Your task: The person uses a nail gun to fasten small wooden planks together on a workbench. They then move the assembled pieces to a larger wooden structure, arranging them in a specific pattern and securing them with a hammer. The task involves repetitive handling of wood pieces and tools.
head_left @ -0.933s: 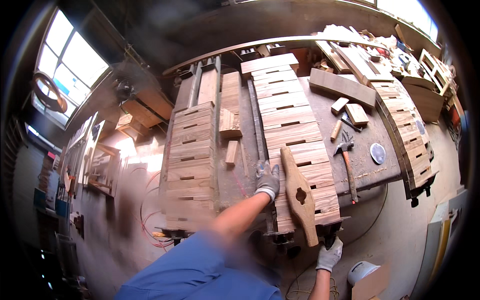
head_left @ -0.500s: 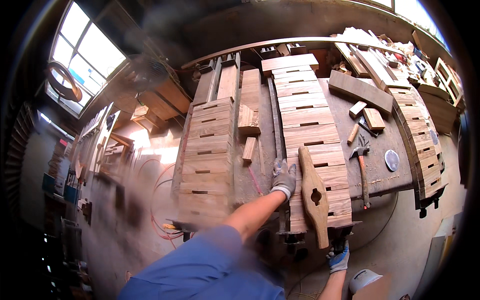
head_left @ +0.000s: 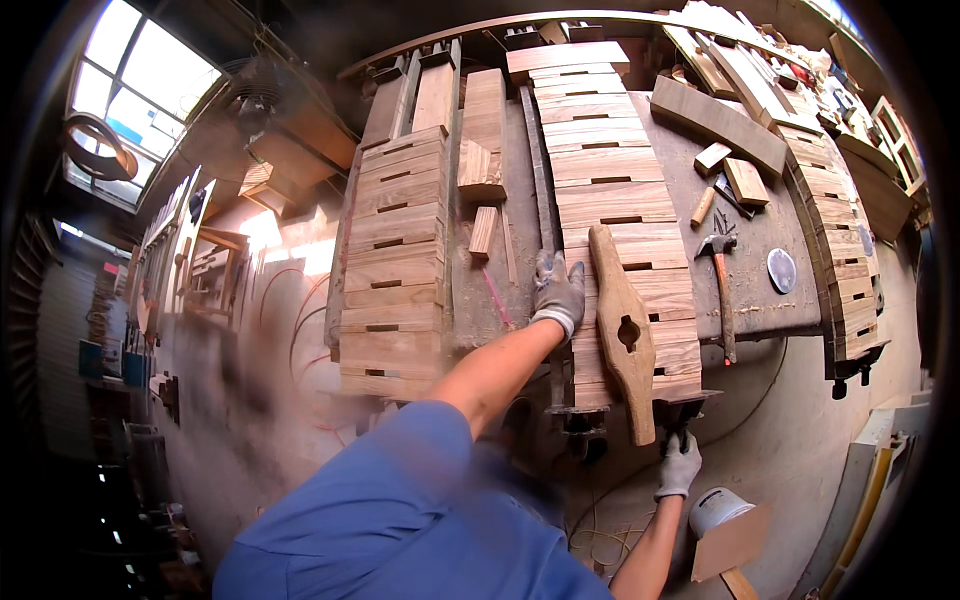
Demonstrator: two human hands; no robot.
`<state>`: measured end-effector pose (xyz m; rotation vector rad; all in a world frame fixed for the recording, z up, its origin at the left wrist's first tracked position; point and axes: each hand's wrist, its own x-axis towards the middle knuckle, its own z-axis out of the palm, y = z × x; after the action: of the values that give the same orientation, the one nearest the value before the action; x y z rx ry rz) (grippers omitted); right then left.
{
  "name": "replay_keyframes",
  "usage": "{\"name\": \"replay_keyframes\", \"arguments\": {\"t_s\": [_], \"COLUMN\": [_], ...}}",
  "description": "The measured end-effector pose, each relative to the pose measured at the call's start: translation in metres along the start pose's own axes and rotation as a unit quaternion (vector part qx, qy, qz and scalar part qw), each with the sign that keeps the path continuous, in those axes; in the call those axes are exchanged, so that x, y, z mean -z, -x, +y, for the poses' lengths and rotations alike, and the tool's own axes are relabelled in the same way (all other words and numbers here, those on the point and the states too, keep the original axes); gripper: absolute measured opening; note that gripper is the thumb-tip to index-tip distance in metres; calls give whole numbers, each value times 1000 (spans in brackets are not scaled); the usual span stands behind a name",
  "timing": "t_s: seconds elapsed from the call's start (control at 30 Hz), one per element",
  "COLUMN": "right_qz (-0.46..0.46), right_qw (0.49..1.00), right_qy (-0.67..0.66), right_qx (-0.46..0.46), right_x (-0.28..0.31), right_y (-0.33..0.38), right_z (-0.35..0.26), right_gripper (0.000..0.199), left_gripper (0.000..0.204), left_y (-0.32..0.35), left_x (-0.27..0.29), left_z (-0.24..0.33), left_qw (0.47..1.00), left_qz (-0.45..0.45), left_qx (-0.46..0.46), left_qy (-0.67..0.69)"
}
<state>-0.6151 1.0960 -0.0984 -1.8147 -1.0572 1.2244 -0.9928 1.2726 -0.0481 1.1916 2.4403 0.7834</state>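
Observation:
In front of me a row of mortised wooden blocks (head_left: 612,205) lies in a long bar clamp (head_left: 540,170). My left hand (head_left: 558,292), in a grey work glove, rests with fingers apart at the left edge of this row, beside the metal bar. A wooden turning handle (head_left: 622,330), wide in the middle with a notched hole, lies lengthwise on the near blocks; neither hand touches it. Below the near end, my right hand (head_left: 679,470), also gloved, is closed around the dark clamp screw end (head_left: 680,436). The palm side and part of the screw are hidden.
Similar clamped rows stand left (head_left: 392,260) and right (head_left: 835,230). Between the middle and right rows lie a hammer (head_left: 722,290), a round pale disc (head_left: 782,270), small wood blocks (head_left: 745,182) and a thick beam (head_left: 718,125). A white bucket (head_left: 715,508) stands on the floor, lower right.
My view has shifted, so the benches sit higher in the picture. The right hand has turned at the clamp end, now showing the back of its glove. The left hand stays beside the row.

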Motion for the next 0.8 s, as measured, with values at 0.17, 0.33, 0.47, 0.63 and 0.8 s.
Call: {"name": "replay_keyframes", "arguments": {"t_s": [0.17, 0.33, 0.47, 0.63, 0.8], "right_qz": [-233, 67, 121, 81, -162], "right_qw": [826, 997, 919, 973, 843], "right_qy": [-401, 26, 330, 190, -426], "right_qx": [-320, -18, 181, 105, -285], "right_x": [19, 7, -17, -13, 14], "right_y": [-34, -8, 33, 15, -19], "right_z": [37, 15, -48, -6, 21], "right_gripper": [61, 51, 61, 45, 52], "left_gripper": [62, 65, 65, 65, 65], "left_y": [1, 0, -1, 2, 0], "left_x": [7, 10, 8, 14, 16], "left_z": [11, 12, 9, 10, 14], "left_qw": [1000, 997, 998, 998, 998], "left_qz": [-14, -56, -53, -45, -56], "left_qx": [-1, 32, 38, 28, 26], "left_qy": [6, 29, 22, 27, 28]}}
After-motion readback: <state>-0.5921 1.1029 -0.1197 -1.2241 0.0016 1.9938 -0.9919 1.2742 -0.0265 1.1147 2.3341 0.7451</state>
